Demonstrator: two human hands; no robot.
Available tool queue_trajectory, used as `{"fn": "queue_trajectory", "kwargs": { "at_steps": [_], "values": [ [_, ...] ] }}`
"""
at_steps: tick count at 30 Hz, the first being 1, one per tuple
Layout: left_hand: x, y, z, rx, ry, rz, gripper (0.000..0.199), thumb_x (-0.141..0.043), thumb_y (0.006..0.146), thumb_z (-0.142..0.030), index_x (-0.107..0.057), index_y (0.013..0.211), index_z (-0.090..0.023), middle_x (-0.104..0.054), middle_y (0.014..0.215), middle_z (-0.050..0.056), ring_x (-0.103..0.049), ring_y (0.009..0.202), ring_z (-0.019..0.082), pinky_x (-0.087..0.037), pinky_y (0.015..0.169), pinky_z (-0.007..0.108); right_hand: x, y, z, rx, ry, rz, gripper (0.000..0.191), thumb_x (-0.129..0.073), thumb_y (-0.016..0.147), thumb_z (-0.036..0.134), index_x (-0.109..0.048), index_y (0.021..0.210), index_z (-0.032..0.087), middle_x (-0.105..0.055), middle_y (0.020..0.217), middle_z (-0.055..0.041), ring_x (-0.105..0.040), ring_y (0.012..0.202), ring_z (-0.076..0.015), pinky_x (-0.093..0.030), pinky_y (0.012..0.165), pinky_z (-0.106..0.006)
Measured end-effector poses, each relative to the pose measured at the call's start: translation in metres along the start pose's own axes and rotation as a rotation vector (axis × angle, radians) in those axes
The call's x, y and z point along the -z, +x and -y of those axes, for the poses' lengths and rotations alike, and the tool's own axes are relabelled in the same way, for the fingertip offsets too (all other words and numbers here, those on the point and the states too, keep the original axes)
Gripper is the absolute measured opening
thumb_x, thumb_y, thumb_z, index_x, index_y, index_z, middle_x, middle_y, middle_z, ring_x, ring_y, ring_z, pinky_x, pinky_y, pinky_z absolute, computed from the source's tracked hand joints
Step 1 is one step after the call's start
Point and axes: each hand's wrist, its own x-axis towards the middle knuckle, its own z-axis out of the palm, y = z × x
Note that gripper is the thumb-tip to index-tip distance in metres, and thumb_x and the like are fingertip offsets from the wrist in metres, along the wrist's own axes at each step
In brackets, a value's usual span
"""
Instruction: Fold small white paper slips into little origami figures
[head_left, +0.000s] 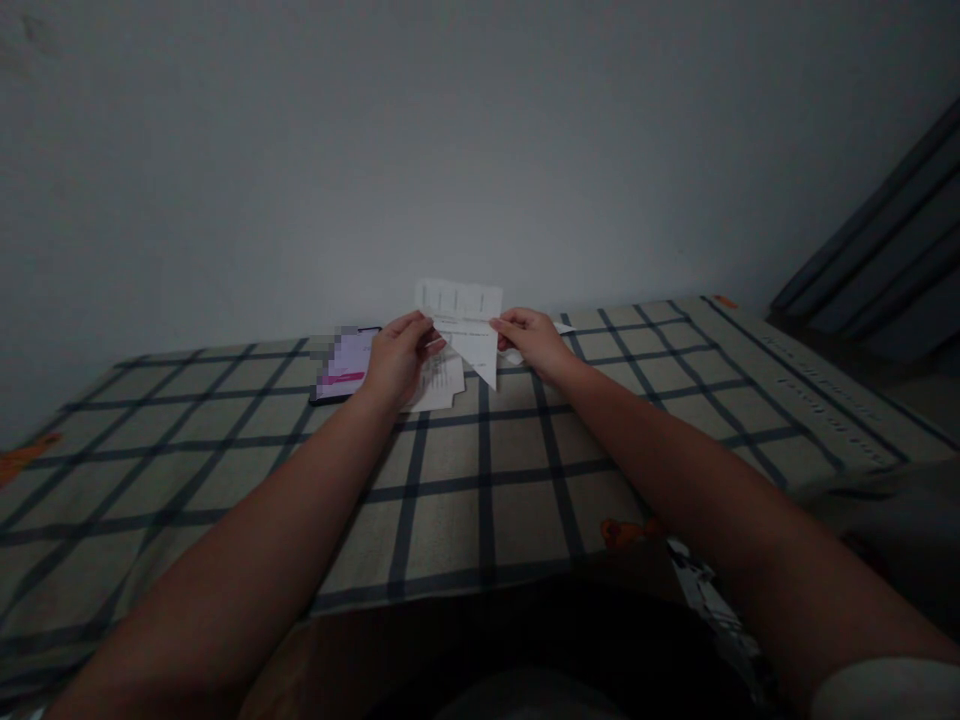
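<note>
Between both hands a printed paper slip point(469, 318) is held up above the table, its lower edge running to a slanted point. My left hand point(401, 355) pinches its left side between thumb and fingers. At the right edge, my right hand point(532, 340) grips the slip the same way. Beneath it, close to my left hand, lies another printed paper point(439, 388) with an uneven edge. A tablet or large phone point(346, 362) with a lit screen rests just left of my left hand. White paper point(564, 328) pokes out behind my right hand.
A checked cloth point(450, 510) covers the table, with lettering along its right side. The pale wall point(480, 150) rises directly behind the table's far edge. Grey curtain-like folds point(885, 240) hang at the right.
</note>
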Motion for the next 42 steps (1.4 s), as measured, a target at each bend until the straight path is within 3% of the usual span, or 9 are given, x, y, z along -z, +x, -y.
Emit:
{"fn": "queue_trajectory", "kwargs": {
  "at_steps": [18, 34, 38, 42],
  "values": [
    [0.0031, 0.0031, 0.0023, -0.036, 0.003, -0.079, 0.014, -0.075, 0.067, -0.022, -0.063, 0.073, -0.016, -0.062, 0.069, -0.001, -0.06, 0.065, 0.01, -0.052, 0.065, 0.022, 0.0005, 0.0003, -0.0012, 0.009, -0.012, 0.039, 0.022, -0.066, 0.084, 0.033, -0.057, 0.07, 0.018, -0.06, 0.065, 0.001, -0.055, 0.06, -0.0103, -0.047, 0.062, -0.025],
    [0.0013, 0.0011, 0.002, -0.026, -0.041, -0.095, 0.019, -0.073, 0.074, -0.027, -0.061, 0.084, -0.017, -0.065, 0.072, -0.001, -0.061, 0.062, 0.009, -0.052, 0.06, 0.019, -0.001, -0.0003, 0.0005, -0.012, -0.027, 0.046, 0.02, -0.066, 0.084, 0.032, -0.059, 0.071, 0.018, -0.061, 0.065, 0.0013, -0.057, 0.06, -0.0101, -0.046, 0.062, -0.024],
    [-0.0011, 0.0, 0.002, 0.006, -0.046, -0.038, 0.02, -0.071, 0.08, -0.033, -0.064, 0.087, -0.016, -0.069, 0.075, 0.003, -0.065, 0.063, 0.01, -0.053, 0.057, 0.019, 0.0001, 0.0015, -0.0028, 0.013, -0.026, 0.032, 0.019, -0.067, 0.083, 0.033, -0.06, 0.072, 0.019, -0.061, 0.065, 0.0013, -0.057, 0.06, -0.0106, -0.046, 0.061, -0.024],
    [-0.0055, -0.0056, 0.0053, 0.117, 0.012, 0.132, 0.023, -0.076, 0.076, -0.032, -0.067, 0.087, -0.014, -0.072, 0.08, 0.005, -0.066, 0.063, 0.011, -0.055, 0.058, 0.02, 0.0015, 0.0016, -0.0041, 0.056, 0.009, 0.009, 0.019, -0.068, 0.082, 0.035, -0.062, 0.073, 0.018, -0.061, 0.065, 0.0013, -0.057, 0.06, -0.0109, -0.046, 0.061, -0.025]
  ]
}}
